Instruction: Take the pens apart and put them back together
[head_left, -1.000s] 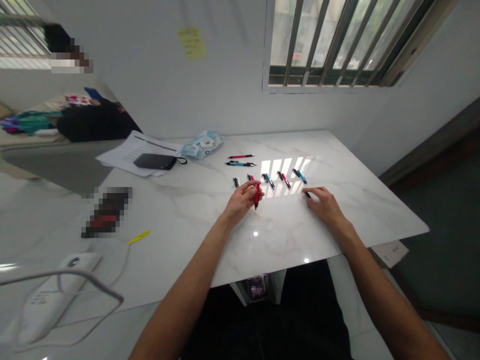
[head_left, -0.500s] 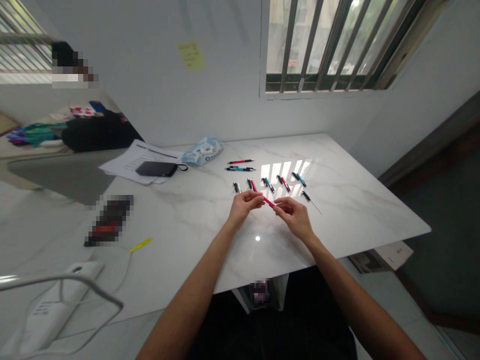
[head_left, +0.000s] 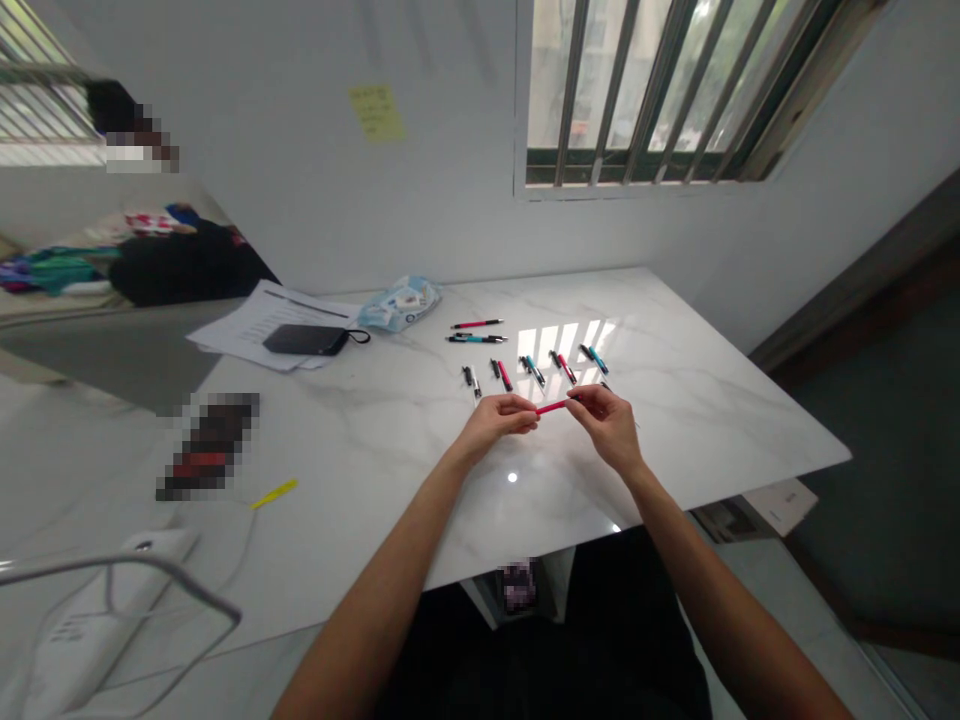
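Note:
A red pen barrel (head_left: 552, 407) spans the gap between my two hands above the white marbled table (head_left: 720, 400). My left hand (head_left: 501, 420) pinches its left end. The fingers of my right hand (head_left: 606, 420) close on the right end, where a small dark part shows. Just beyond my hands lies a row of pen parts: a black and white pair (head_left: 472, 380), a black and red pair (head_left: 502, 374), a teal one (head_left: 533, 370), another red one (head_left: 562, 366) and another teal one (head_left: 594, 358). Dark piece by my right hand is mostly hidden.
Behind the row lie a red pen (head_left: 477, 324) and teal pens (head_left: 477, 339). Further left are a blue packet (head_left: 401, 304), papers (head_left: 240, 325), a black pouch (head_left: 306, 339), a yellow strip (head_left: 275, 493) and a white power strip (head_left: 112, 610) with a cable.
My right hand has moved slightly right and up, and the red barrel has turned from slanting down-right to nearly level. The pen parts behind my left hand show more fully.

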